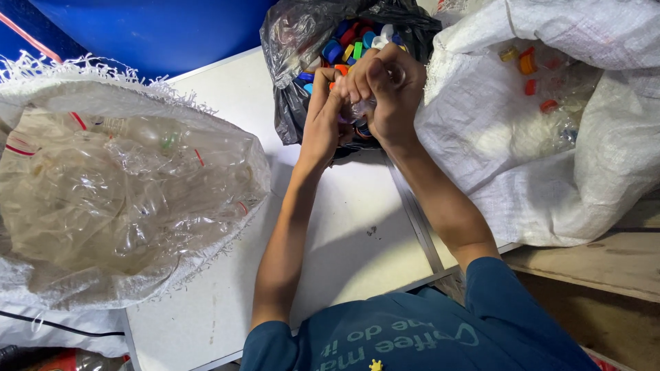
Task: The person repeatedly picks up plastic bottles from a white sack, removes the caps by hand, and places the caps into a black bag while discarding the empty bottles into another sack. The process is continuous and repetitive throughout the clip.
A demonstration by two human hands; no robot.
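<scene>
So, head view, only one camera. Both hands meet at top centre of the frame, right over the mouth of a black plastic bag [289,103] that is full of loose bottle caps [352,38] in blue, red, green and white. Holding the work directly above that bag means anything that comes off drops straight in, by my read.

Left hand [323,120]: fingers curled narrow, tips pressed against a small clear plastic piece [357,110] pinched between the two hands (looks like a bottle neck or crumpled bottle end, too hidden to be sure). Right hand [393,93]: closed in a tight fist-like grip around the same piece from the upper side, knuckles toward the camera; no gap visible between fingers.

Left half of the frame: a white woven sack [41,89], frayed rim, open and packed with flattened clear bottles [124,192], none with caps that I can see. Right side: a second white woven sack [550,172] with clear bottles that have orange and red caps on [528,63]. All three containers sit on a white tabletop [344,233], within arm's reach, with the bag between the sacks. Blue surface at upper left is background.
</scene>
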